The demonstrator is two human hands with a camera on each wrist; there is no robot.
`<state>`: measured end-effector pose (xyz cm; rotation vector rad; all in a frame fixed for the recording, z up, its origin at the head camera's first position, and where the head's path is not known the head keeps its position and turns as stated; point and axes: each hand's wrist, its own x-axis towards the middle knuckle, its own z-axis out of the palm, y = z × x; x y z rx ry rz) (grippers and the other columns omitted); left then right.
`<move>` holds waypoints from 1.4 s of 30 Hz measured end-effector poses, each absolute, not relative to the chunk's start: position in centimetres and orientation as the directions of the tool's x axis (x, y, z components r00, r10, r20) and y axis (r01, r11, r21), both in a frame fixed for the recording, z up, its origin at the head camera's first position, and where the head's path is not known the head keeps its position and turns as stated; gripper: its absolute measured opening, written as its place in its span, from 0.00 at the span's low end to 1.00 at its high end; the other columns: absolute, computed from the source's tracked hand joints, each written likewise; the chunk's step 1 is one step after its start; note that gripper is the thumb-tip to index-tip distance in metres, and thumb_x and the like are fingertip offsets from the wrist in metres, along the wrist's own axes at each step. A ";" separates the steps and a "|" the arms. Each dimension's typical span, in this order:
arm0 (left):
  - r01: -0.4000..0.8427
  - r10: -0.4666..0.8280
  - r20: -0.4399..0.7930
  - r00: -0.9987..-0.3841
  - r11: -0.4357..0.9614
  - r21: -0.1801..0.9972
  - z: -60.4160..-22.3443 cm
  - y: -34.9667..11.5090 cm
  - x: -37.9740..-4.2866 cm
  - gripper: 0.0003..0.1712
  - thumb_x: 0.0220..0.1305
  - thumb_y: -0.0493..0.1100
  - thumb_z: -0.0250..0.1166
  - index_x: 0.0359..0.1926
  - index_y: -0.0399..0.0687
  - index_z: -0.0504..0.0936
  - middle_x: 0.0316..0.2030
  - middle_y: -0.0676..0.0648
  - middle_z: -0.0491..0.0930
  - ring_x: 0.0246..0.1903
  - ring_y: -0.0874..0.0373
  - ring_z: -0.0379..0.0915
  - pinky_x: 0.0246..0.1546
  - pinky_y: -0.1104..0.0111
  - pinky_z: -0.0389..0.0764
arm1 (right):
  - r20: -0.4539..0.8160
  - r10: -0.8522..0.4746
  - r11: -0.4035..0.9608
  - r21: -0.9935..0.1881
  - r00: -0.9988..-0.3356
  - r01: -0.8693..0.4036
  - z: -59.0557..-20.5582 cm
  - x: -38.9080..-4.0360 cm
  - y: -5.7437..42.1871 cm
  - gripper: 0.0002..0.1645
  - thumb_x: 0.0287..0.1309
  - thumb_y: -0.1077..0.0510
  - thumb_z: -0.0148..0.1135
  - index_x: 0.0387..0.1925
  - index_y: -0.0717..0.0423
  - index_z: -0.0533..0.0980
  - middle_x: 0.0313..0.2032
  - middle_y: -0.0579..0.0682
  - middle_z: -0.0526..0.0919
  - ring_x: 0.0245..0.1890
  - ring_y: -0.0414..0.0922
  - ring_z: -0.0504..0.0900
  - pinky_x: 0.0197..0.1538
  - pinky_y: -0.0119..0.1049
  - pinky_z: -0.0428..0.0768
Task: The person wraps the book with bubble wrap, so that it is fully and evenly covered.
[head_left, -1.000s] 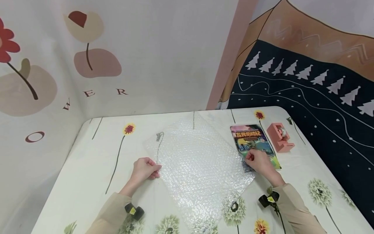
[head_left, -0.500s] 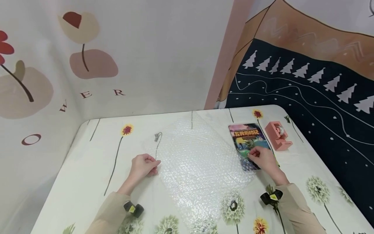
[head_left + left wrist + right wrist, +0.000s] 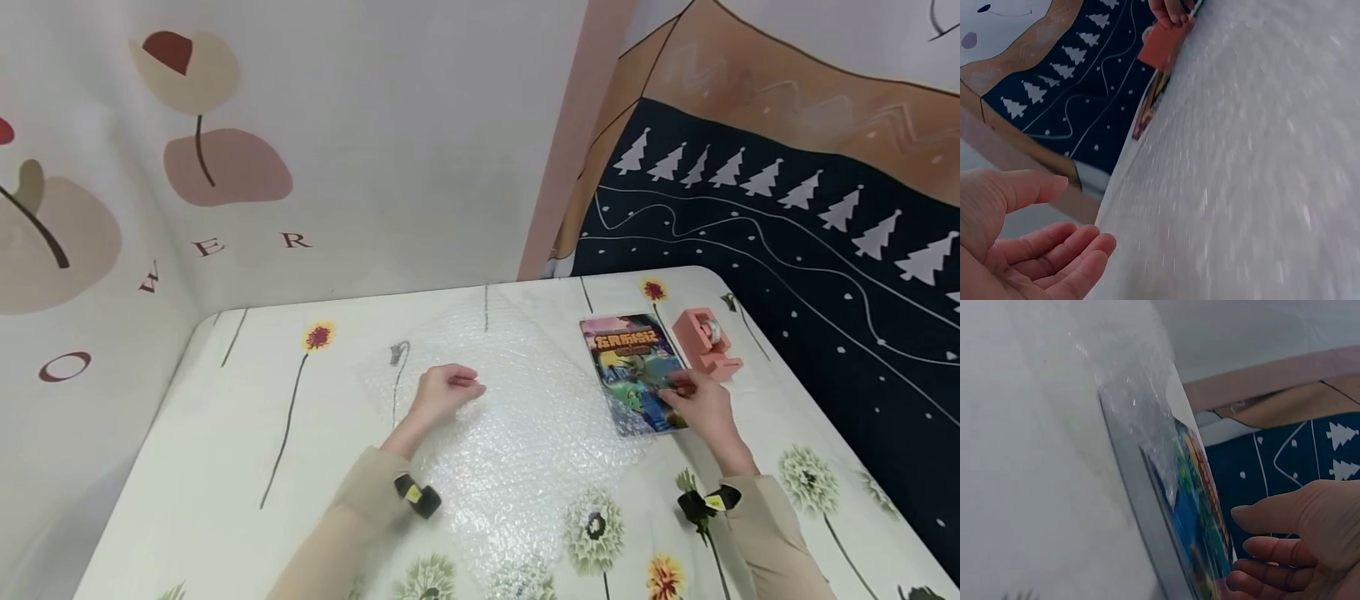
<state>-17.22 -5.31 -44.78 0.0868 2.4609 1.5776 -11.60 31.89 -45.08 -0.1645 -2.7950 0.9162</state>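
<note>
White wall covering (image 3: 390, 150) runs along the left and back, printed with flowers, rounded blotches and the letters O, W, E and R; farther right come a pink stripe (image 3: 562, 125) and a dark blue hanging (image 3: 750, 225) with a row of white trees. Below stretches the counter (image 3: 202, 467), its white cover patterned with yellow-red flowers and pale green blooms.

Leftmost of the things in use, the left hand (image 3: 446, 393) is over the left part of a clear sheet of bubble wrap (image 3: 525, 408). Its fingers are released and gently bent, the thumb apart from them with nothing between. A black strap device (image 3: 418, 495) sits at the beige sleeve. The bubble wrap lies spread out across the middle, turned so that its corners point away, near and sideways.

To the right is a book (image 3: 637, 367) with a colourful cover, lying flat; the wrap's right corner covers its lower part. At the book's right edge is the right hand (image 3: 705, 404), its fingers also released and loosely curved; whether they touch the cover I cannot tell. Just behind that hand stands a pink tape dispenser (image 3: 693, 340) holding a roll of tape.
</note>
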 end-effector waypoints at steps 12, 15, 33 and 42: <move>0.024 0.378 -0.082 -0.922 0.266 0.964 -45.3 4.3 -17.9 0.20 0.55 0.38 0.68 0.48 0.31 0.79 0.42 0.38 0.81 0.42 0.50 0.79 0.40 0.71 0.80 | 0.190 0.276 0.802 -0.585 -0.942 0.117 -46.2 -10.7 33.3 0.22 0.51 0.66 0.65 0.46 0.76 0.72 0.39 0.71 0.75 0.40 0.63 0.74 0.39 0.54 0.74; 0.018 0.410 -0.078 -0.909 0.227 0.974 -45.5 6.2 -17.7 0.21 0.56 0.38 0.68 0.49 0.31 0.79 0.43 0.38 0.81 0.42 0.50 0.79 0.39 0.73 0.79 | 0.161 0.296 0.786 -0.602 -0.941 0.145 -46.4 -10.4 33.5 0.22 0.53 0.65 0.64 0.46 0.76 0.71 0.39 0.71 0.75 0.39 0.62 0.74 0.38 0.53 0.74; -0.033 0.384 -0.188 -0.904 0.376 0.926 -45.8 12.9 -18.1 0.33 0.56 0.42 0.67 0.60 0.30 0.70 0.49 0.37 0.77 0.46 0.51 0.74 0.45 0.66 0.77 | 0.025 0.314 0.740 -0.633 -0.949 0.228 -46.5 -10.1 33.9 0.25 0.57 0.61 0.62 0.51 0.75 0.70 0.44 0.72 0.76 0.43 0.63 0.75 0.38 0.49 0.79; -0.334 0.283 -0.380 -0.881 0.200 0.921 -45.6 13.7 -18.6 0.31 0.56 0.42 0.67 0.59 0.33 0.71 0.57 0.39 0.73 0.58 0.45 0.67 0.57 0.58 0.70 | -0.133 0.367 0.579 -0.742 -0.921 0.338 -46.4 -11.2 34.6 0.25 0.60 0.64 0.57 0.56 0.75 0.68 0.46 0.70 0.75 0.42 0.56 0.74 0.26 0.22 0.70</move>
